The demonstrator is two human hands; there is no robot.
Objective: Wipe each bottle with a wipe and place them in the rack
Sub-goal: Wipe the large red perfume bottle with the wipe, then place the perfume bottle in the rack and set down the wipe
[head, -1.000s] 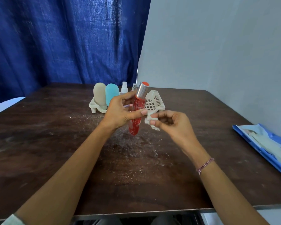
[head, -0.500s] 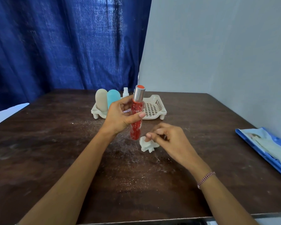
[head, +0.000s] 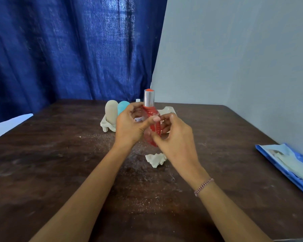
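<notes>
Head view, and it's the only one you've got. The red ribbed see-through bottle with the silver cap (head: 151, 122) is up off the dark wooden bench (head: 59, 163), held in mid-air right in front of you. Your left grip (head: 129, 127) is clenched round its upper body, thumb laid across the front. Your right grip (head: 176, 137) looks curled round the lower body from the other side (the fingertips are partly tucked behind the plastic, so that's a judgement).

The crumpled white wipe (head: 156, 159) is in neither grip. It lies on the bench just below the bottle, on your side of it.

Here's what the next move turns on. The bottle stands upright, long axis vertical, cap on top. The cream plastic rack (head: 106, 123) sits straight beyond it, directly behind both grips. The rounded beige bottle (head: 111, 111) and the turquoise bottle (head: 123, 107) fill its left end, so any free room looks to be at the right end. Your right grip is the nearer one to that end.

Off to your right, the blue packet (head: 287, 165) lies well apart.

With the wipe set down, I'd call the wiping of this bottle finished and racking it the next job: push forward, keep it vertical.
</notes>
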